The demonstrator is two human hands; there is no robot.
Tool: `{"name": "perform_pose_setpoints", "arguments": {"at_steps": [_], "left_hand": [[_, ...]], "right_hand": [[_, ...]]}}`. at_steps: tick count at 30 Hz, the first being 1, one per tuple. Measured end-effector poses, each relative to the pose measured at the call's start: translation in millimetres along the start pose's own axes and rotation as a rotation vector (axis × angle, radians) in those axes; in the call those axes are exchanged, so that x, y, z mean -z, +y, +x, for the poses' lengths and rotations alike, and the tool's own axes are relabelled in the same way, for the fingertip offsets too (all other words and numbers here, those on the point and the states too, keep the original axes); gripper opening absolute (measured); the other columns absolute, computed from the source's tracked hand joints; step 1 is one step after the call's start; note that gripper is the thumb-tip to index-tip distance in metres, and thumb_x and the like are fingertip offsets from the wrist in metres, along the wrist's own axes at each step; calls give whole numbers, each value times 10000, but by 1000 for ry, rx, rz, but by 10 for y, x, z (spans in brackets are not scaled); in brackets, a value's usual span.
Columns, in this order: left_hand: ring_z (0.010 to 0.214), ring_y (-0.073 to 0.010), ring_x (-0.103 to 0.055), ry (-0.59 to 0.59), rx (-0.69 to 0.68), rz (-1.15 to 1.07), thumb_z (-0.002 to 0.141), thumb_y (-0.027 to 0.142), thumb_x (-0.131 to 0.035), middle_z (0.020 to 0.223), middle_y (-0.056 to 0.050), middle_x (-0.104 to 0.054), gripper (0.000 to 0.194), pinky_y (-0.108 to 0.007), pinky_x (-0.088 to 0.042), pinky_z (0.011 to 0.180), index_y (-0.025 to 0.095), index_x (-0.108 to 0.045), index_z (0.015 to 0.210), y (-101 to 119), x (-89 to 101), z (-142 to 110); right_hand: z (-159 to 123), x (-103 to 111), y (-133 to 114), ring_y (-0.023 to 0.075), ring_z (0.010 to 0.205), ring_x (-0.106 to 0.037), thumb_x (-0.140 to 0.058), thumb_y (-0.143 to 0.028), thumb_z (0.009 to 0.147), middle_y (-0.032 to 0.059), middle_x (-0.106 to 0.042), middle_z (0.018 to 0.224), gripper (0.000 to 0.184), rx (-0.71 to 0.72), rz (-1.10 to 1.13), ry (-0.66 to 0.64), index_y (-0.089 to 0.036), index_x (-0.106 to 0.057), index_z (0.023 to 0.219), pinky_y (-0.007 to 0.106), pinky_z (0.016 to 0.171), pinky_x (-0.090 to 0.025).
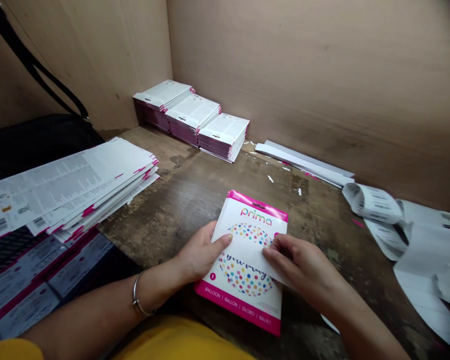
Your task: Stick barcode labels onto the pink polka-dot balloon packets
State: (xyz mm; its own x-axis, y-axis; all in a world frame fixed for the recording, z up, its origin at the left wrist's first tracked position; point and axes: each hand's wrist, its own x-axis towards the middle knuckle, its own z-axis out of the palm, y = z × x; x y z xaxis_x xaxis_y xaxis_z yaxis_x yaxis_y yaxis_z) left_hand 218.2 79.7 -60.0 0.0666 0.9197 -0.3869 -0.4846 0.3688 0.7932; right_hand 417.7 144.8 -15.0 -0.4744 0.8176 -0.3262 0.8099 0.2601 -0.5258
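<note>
pink-edged balloon packet [247,285] lies at the middle of the near edge of the stained wooden desk [195,200], its long axis running from the person toward the far wall and leaning slightly right at the far end. the left hand [200,252], with a metal bangle [137,295] at its wrist, holds the packet's left side, thumb across the front and fingers hidden. the right hand [303,265] reaches in from the right, its fingers pinching a white flap [255,255] that crosses the packet's middle. both hands touch the packet, so neither is clearly nearer. three stacks of packets [191,117] stand in the far left corner of the desk, a fanned pile of packets [71,187] overhangs the left edge, white strips [303,162] lie along the far edge, and a curled roll of barcode labels [371,202] sits at the right edge
</note>
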Motion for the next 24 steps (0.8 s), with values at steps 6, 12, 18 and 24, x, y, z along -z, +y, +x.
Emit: {"name": "perform_pose_setpoints", "arguments": {"at_steps": [6, 12, 18, 24], "left_hand": [[826, -288, -675, 32, 15, -22, 712, 374, -699, 982, -136, -685, 479, -404, -540, 725, 134, -466, 1054, 25, 10, -32], [908, -276, -658, 48, -59, 32, 787, 349, -630, 1105, -134, -648, 406, -386, -547, 755, 152, -453, 1094, 28, -80, -50], [972, -266, -637, 49, -139, -36, 787, 358, -635, 1146, -106, -635, 458, -373, -542, 808, 185, -452, 1169, -37, -188, -138], [864, -245, -674, 56, -117, -127, 782, 339, -647, 1085, -93, -663, 461, -364, -564, 753, 209, -459, 1182, -86, -201, -184]], "right_hand": [[-322, 72, 30, 287, 782, -548, -516, -347, 822, 88, -592, 804, 146, 77, -530, 641, -210, -558, 797, 426, 682, -439], [-596, -503, -332, 282, 1235, -417, -506, -137, 832, 166, -511, 1281, 400, 519, -425, 686, -119, -494, 1231, 416, 975, -427], [-457, -921, -242, 359, 1324, -257, -474, -218, 871, 262, -355, 1389, 503, 369, -503, 650, 12, -407, 1313, 539, 972, -419], [-508, -825, -206, 344, 1341, -223, -422, -329, 912, 242, -194, 1464, 604, 88, -150, 724, -15, -256, 1400, 552, 1008, -359]]}}
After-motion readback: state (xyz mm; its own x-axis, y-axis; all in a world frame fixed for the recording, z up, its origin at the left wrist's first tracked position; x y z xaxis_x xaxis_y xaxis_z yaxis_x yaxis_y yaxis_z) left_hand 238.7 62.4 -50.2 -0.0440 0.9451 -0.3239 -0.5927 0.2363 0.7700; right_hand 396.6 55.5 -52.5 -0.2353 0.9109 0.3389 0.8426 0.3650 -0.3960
